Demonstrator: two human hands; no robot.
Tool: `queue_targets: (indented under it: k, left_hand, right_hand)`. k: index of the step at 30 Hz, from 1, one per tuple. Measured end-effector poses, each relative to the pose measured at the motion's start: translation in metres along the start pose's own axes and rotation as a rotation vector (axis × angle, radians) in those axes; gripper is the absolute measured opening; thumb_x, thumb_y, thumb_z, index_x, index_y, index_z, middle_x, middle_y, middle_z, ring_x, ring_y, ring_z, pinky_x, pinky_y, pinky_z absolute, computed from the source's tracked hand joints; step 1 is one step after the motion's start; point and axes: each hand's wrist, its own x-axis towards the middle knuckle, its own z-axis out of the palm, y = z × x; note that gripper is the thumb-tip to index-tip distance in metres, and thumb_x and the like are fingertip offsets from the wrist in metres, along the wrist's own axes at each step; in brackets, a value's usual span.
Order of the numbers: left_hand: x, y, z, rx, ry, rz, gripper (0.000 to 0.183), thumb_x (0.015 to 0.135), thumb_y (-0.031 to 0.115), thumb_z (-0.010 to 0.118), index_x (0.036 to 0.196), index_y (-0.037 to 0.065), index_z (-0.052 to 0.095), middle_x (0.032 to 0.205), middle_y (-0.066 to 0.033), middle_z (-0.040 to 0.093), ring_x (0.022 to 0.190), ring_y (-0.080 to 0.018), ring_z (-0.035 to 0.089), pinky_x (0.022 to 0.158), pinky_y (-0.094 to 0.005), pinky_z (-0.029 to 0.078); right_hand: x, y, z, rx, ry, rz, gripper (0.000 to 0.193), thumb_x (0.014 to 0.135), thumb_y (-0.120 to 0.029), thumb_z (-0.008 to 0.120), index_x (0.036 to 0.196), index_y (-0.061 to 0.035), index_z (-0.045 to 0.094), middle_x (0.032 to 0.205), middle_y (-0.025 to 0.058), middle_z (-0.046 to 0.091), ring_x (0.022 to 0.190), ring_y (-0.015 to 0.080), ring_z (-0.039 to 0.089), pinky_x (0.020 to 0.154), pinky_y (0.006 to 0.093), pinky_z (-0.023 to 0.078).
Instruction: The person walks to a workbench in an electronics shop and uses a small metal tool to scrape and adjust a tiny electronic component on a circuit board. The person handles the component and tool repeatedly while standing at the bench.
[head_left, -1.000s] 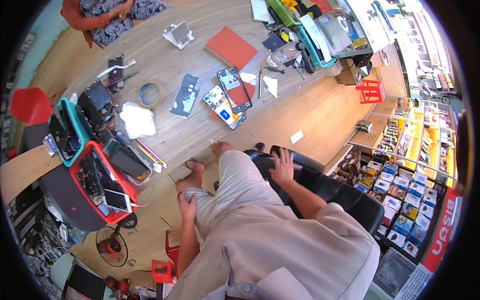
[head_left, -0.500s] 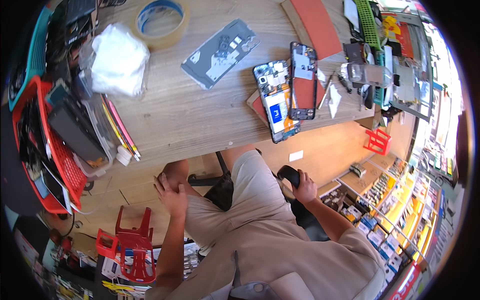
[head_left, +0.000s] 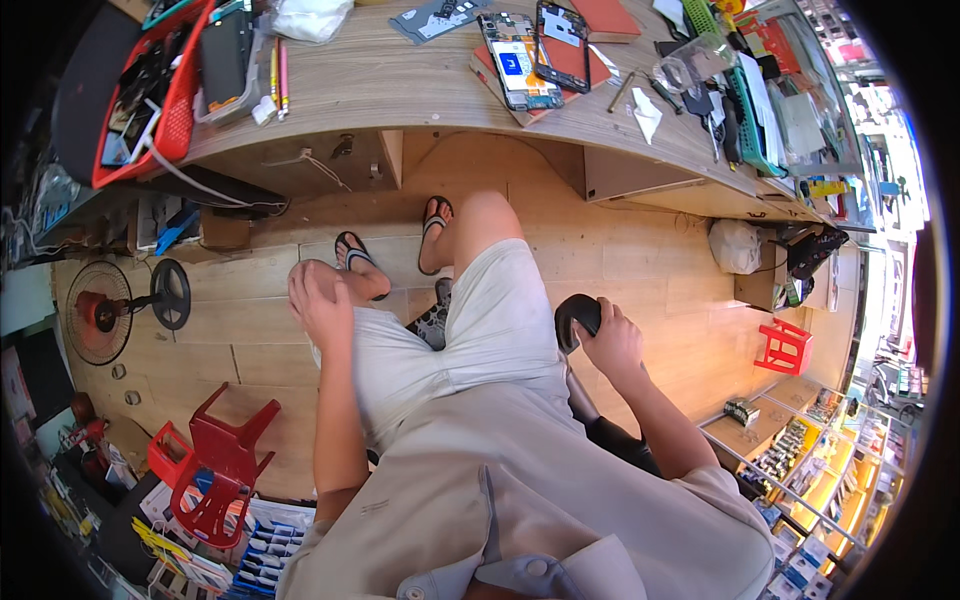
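My left hand (head_left: 320,302) rests on my bare left knee with its fingers stretched out over it, holding nothing. At my right side, my right hand (head_left: 610,342) grips the front of the chair's black armrest (head_left: 577,316). Across the desk ahead lie an opened smartphone (head_left: 517,66) with its insides bare and, partly beside it, a black phone frame (head_left: 562,48). Both rest on a reddish-brown pad (head_left: 597,75), apart from my hands. A grey phone back panel (head_left: 430,20) lies farther left, cut by the picture's upper edge.
A red basket (head_left: 178,125) of phones and cables stands at the desk's left. Pencils (head_left: 281,80) lie near it. Tools and a teal basket (head_left: 757,120) crowd the right. Under the desk is a wooden floor (head_left: 560,220); a red plastic chair (head_left: 225,450) and fan (head_left: 100,312) stand left.
My view has tipped toward my lap and the floor, so the desk sits higher in the picture and my sandalled feet show. My hands stay on the knee and the armrest.
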Motion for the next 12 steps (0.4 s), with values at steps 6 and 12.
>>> queue_targets:
  k: [6,12]
  left_hand:
    - [-0.015,0.0,0.001,-0.254,0.165,0.131,0.047,0.099,0.012,0.067,0.145,0.006,0.064,0.143,-0.0185,0.068,0.135,-0.0373,0.061,0.117,-0.0486,0.045]
    - [-0.018,0.027,0.006,-0.686,-0.128,0.035,0.048,0.1,0.0,0.064,0.147,0.004,0.063,0.128,-0.0182,0.076,0.112,-0.0318,0.074,0.101,-0.0418,0.058]
  right_hand:
    - [-0.01,-0.001,-0.001,0.021,0.02,-0.025,0.082,0.093,-0.059,0.076,0.151,-0.0031,0.058,0.133,0.0184,0.071,0.119,0.0364,0.073,0.096,0.0471,0.061]
    - [-0.008,0.015,0.025,0.242,0.277,-0.2,0.081,0.091,-0.06,0.079,0.148,-0.0048,0.063,0.14,0.016,0.068,0.134,0.036,0.063,0.11,0.0472,0.054]
